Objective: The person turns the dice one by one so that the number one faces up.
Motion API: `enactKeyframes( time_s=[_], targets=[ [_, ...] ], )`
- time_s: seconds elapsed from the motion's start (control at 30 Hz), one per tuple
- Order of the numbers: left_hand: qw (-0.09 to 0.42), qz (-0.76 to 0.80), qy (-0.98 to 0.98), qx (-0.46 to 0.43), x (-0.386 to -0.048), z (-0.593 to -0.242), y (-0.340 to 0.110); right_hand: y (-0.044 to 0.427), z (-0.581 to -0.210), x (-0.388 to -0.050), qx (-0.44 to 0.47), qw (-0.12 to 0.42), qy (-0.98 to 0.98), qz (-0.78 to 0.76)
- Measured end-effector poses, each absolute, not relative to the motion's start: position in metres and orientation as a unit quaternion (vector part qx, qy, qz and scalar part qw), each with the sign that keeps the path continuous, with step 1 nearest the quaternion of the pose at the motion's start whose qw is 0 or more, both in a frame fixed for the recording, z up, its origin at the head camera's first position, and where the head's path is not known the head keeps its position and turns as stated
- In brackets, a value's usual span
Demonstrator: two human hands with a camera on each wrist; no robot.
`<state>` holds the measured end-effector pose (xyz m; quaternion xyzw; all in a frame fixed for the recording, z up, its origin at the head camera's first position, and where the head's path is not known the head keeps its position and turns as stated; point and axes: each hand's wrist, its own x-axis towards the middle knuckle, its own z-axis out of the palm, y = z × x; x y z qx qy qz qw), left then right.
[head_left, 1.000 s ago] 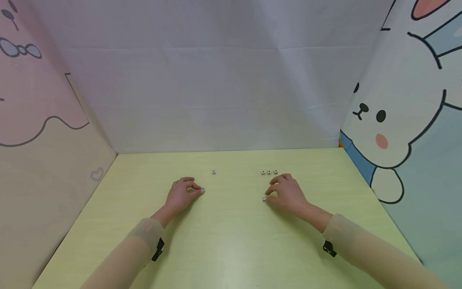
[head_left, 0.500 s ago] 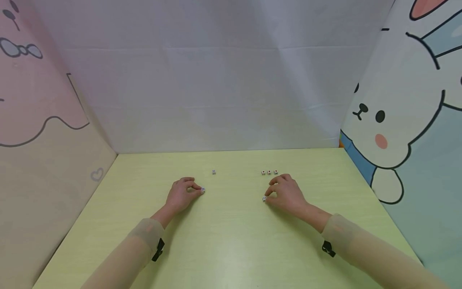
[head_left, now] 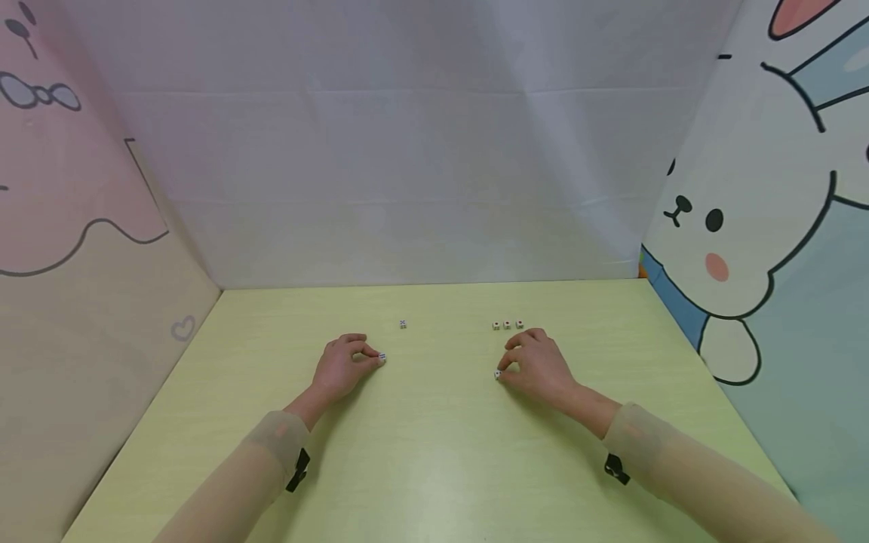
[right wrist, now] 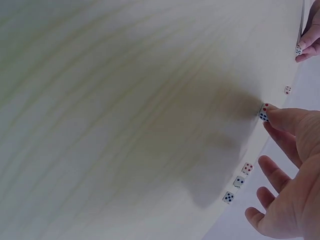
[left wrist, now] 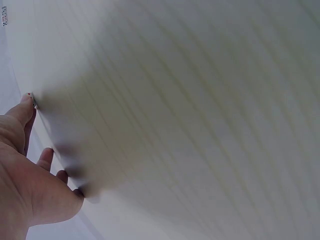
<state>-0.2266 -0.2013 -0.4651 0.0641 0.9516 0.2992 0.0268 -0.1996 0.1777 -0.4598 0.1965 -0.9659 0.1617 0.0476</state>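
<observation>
My left hand (head_left: pixel 342 368) pinches a small white die (head_left: pixel 382 358) between thumb and forefinger, low over the table. In the left wrist view that die (left wrist: pixel 33 100) is mostly hidden by the fingertips. With thumb and forefinger, my right hand (head_left: pixel 538 365) pinches another white die (head_left: pixel 497 375), whose red and dark pips show on the die (right wrist: pixel 264 112) in the right wrist view. A single die (head_left: pixel 403 324) lies farther back, beyond the left hand. Just past the right hand's fingers, a row of three dice (head_left: pixel 507 325) sits on the table.
The pale yellow-green table (head_left: pixel 434 452) ends at a white cloth backdrop (head_left: pixel 407 188). A pink and beige panel (head_left: pixel 81 317) stands along the left side. On the right rises a panel with a cartoon rabbit (head_left: pixel 747 249).
Both hands stay almost still with their dice. The dice on the table have not moved; the head view shifts very slightly.
</observation>
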Motion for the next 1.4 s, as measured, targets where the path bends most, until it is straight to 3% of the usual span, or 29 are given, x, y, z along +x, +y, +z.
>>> enactKeyframes(
  time_s=[0.57,1.1,1.4],
  targets=[
    [0.022,0.299,0.952,0.065,-0.227,-0.474,-0.203,0.184,-0.456,-0.202,0.176,0.068,-0.952,0.24],
    [0.023,0.306,0.95,0.062,-0.226,-0.48,-0.203,0.188,-0.451,-0.209,0.146,0.029,-0.881,0.448],
    [0.02,0.304,0.95,0.064,-0.226,-0.48,-0.201,0.19,-0.45,-0.204,0.056,-0.021,-0.844,0.534]
  ],
)
